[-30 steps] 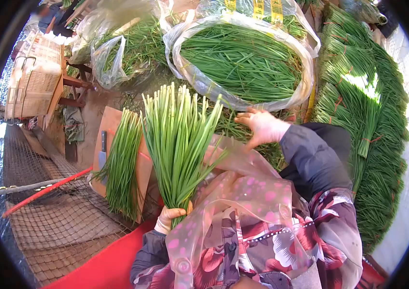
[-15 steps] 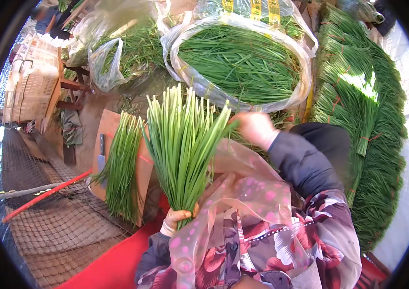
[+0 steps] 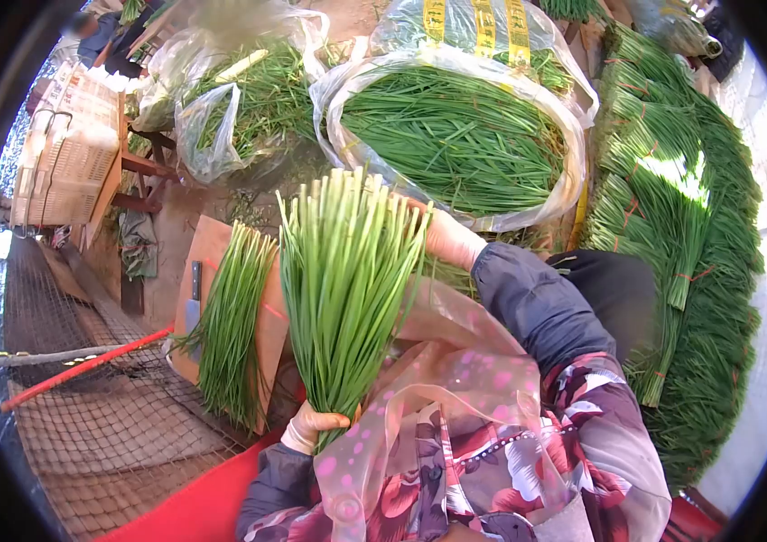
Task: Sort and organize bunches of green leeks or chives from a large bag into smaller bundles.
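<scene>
A thick bunch of garlic chives [image 3: 347, 289] stands upright before me, its pale ends uppermost and fanned out. My left hand [image 3: 318, 423] is closed around its narrow lower end, and the leaf tips below are hidden. At the upper right edge of the bunch, my right hand [image 3: 445, 233] has its fingers on the stems; the fingertips are partly hidden among them. Just left, a smaller bunch of chives [image 3: 237, 316] lies on a brown board [image 3: 207, 237]. A knife [image 3: 194, 298] with a dark handle rests on that board, beside the smaller bunch.
A large plastic bag [image 3: 334, 117] full of loose green leaves lies open ahead. Another clear bag [image 3: 207, 135] holds tangled trimmings. Tied bundles of chives [image 3: 645, 181] are piled along the right. A pale crate [image 3: 72, 167] stands at far left, above netting [image 3: 121, 425] and a red bar [image 3: 85, 369].
My right hand has moved left, from just off the bunch onto its upper right edge. The bunch has turned slightly and its top spreads wider. My left hand keeps its hold.
</scene>
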